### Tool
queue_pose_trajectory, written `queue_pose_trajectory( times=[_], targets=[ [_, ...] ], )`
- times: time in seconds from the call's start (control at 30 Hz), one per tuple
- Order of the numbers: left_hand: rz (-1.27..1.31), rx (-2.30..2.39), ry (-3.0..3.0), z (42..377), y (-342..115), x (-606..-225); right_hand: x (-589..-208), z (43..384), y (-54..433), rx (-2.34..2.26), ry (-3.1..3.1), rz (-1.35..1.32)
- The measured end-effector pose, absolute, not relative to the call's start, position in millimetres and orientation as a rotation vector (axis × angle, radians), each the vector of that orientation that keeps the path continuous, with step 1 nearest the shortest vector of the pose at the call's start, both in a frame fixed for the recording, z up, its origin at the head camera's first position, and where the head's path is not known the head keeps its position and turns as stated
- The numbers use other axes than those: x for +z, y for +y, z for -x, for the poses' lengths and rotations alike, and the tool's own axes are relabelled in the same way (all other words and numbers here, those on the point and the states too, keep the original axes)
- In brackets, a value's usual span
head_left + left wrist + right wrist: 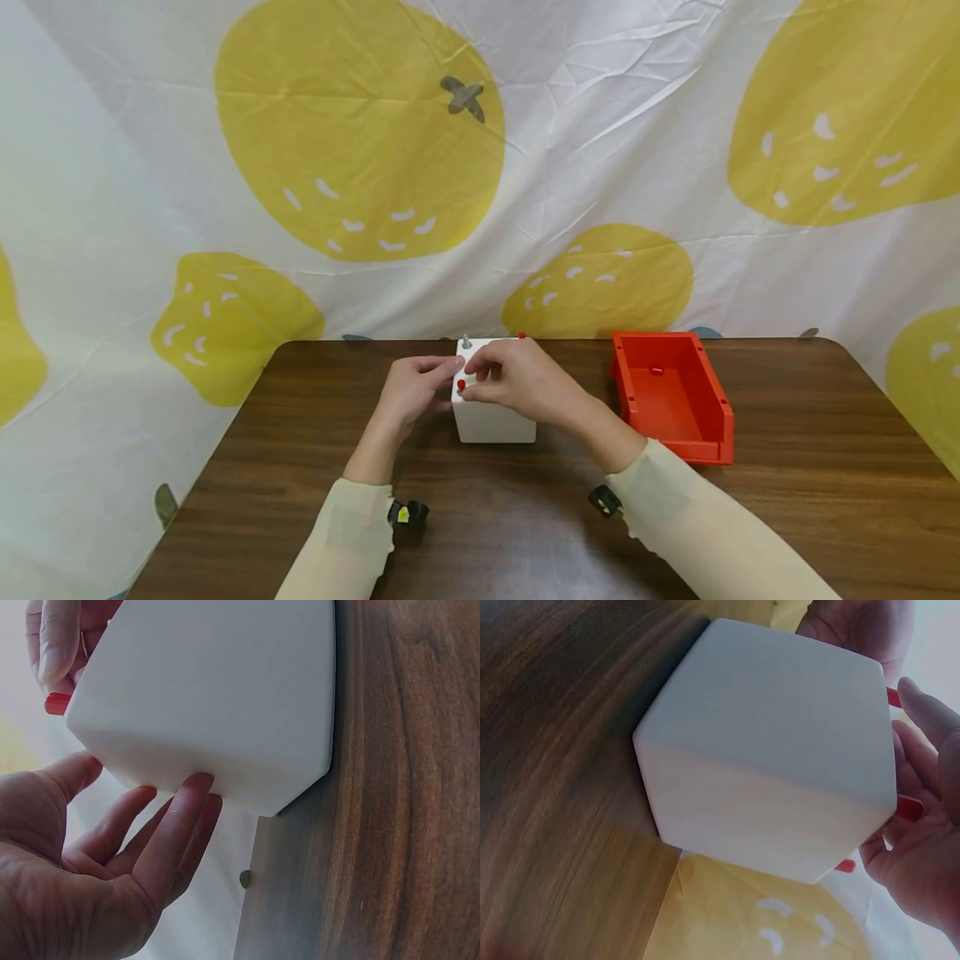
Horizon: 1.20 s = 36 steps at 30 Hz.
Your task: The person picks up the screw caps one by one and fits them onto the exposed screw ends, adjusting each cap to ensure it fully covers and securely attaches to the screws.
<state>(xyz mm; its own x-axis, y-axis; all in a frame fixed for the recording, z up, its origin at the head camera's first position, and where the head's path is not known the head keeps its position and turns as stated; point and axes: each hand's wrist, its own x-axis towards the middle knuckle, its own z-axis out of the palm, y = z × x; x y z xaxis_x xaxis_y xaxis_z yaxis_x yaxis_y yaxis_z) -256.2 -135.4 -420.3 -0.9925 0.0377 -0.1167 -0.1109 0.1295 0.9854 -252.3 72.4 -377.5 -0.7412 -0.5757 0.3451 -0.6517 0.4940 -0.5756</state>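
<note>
Marks on the small yellow-green label [403,515] of the black device [417,511] at the left cuff are too tiny to read. White box [495,423] stands upright on the brown table [495,517], between the two hands, its top facing up and one flat side turned toward the person; which of its edges is longest I cannot tell. Left hand [411,390] lies along the box's left side, fingertips spread against that face and thumb at the top edge. Right hand [525,383] reaches over the top from the right, thumb and forefinger a little apart beside the red peg [461,384] at the near left corner; the thumb tip is right next to it, but whether they pinch it I cannot tell. That peg's long axis points up out of the top, as does the near right peg [909,808]. A metal stud [466,342] rises at the far left corner. Well to the right, a red bin [675,408] runs lengthwise away from the person, a small red piece [656,371] inside.
</note>
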Motion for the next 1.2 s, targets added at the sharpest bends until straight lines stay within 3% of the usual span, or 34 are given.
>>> queue_pose_trajectory(
  times=[1.2],
  targets=[
    [0.129,1.949,2.321,257,-135,-420,-360,251,169,1.163,-2.647,-0.722]
  ],
)
